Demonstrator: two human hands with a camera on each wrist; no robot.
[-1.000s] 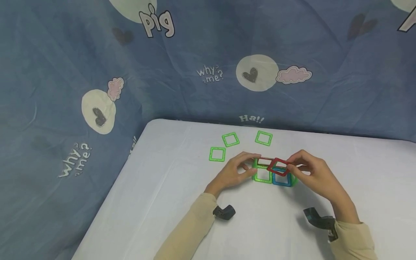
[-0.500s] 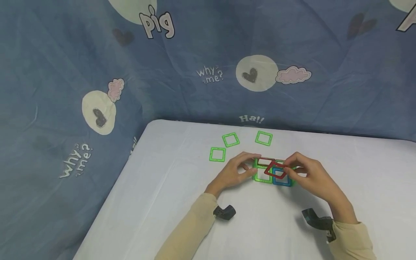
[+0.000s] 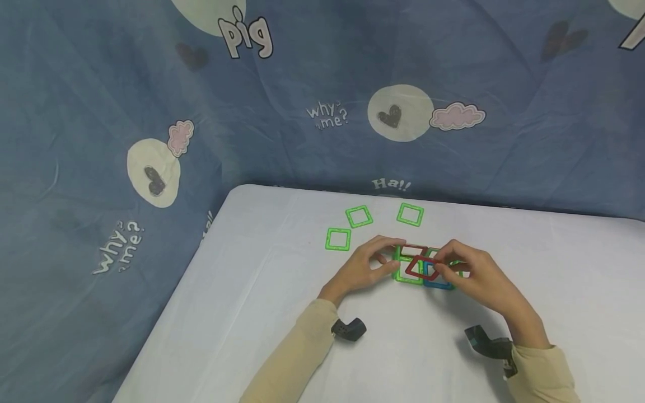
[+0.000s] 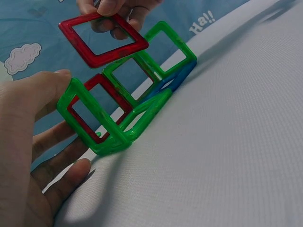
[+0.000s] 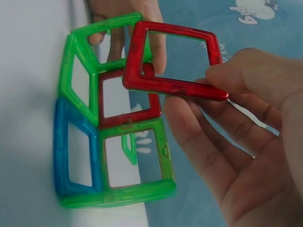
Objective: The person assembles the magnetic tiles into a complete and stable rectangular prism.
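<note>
A joined structure of square magnetic tiles stands on the white table. It has a green tile (image 3: pixel 409 281) and a blue tile (image 3: pixel 437 286) on the near side, with red (image 5: pixel 130 117) and green tiles behind and a green tile at each end. My left hand (image 3: pixel 365 263) holds the left end, thumb at the near side and index finger at the far corner. Between thumb and fingers, my right hand (image 3: pixel 476 274) pinches one edge of a separate red magnetic tile (image 5: pixel 177 89). That tile is tilted above the structure, overlapping its near side in the head view.
Three loose green tiles lie beyond the left hand: one to the left (image 3: pixel 338 248), another behind it (image 3: pixel 363 224) and a third farther right (image 3: pixel 409 223). A blue printed curtain (image 3: pixel 282 151) hangs along the table's far edge. Black wrist-worn devices sit on both arms.
My right hand has moved left and slightly nearer with the red tile, which now overlaps the green and blue near tiles. The left hand stays on the left end.
</note>
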